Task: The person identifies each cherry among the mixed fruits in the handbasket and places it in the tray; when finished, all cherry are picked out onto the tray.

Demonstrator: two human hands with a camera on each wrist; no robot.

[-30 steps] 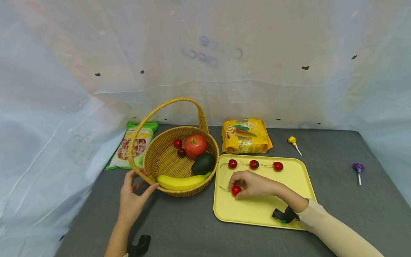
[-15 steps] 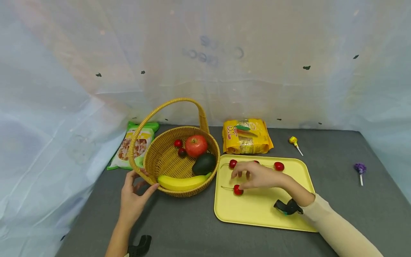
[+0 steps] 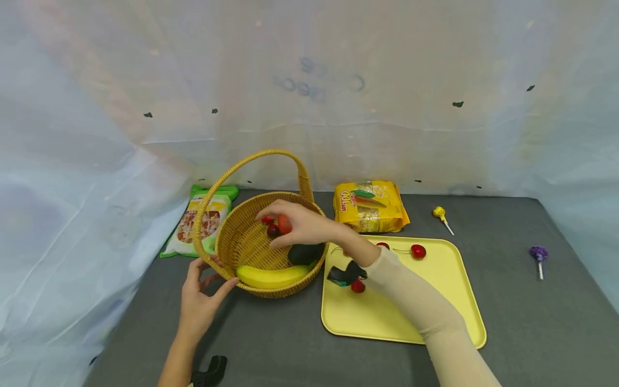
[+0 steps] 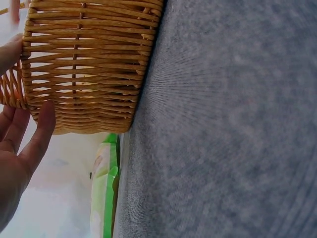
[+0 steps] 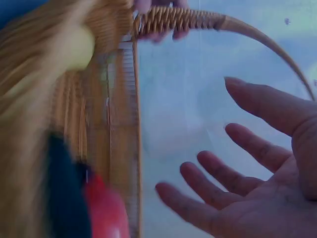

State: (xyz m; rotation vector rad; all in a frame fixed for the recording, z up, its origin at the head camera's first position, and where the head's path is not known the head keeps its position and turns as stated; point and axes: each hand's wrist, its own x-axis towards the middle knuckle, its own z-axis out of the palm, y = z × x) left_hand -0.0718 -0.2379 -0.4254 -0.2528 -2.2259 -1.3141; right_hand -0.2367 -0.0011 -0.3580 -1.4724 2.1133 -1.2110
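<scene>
At the left, my left hand [image 3: 200, 298] grips the rim of a round wicker basket [image 3: 242, 215] at the foot of its tall handle, thumb and fingers on either side [image 4: 22, 144]. Inside the basket lie a banana [image 3: 273, 277], a dark green avocado [image 3: 304, 253], a red apple [image 3: 285, 224] and dark red cherries [image 3: 273, 231]. My right hand [image 3: 304, 223] hovers over the basket with fingers spread, holding nothing in the right wrist view [image 5: 247, 173]. It partly covers the apple and avocado in the head view.
A yellow tray [image 3: 435, 301] bears several cherries [image 3: 418, 251], some partly behind my right arm. Behind it lies a yellow snack packet [image 3: 369, 207]. A green-edged bag [image 3: 200, 223] stands behind the basket. A yellow lollipop [image 3: 439, 212] and a purple one [image 3: 539, 252] lie right.
My right hand has let go of a cherry on the tray, lifted and moved left over the basket. The cherry stays on the tray. My left hand keeps its grip on the basket.
</scene>
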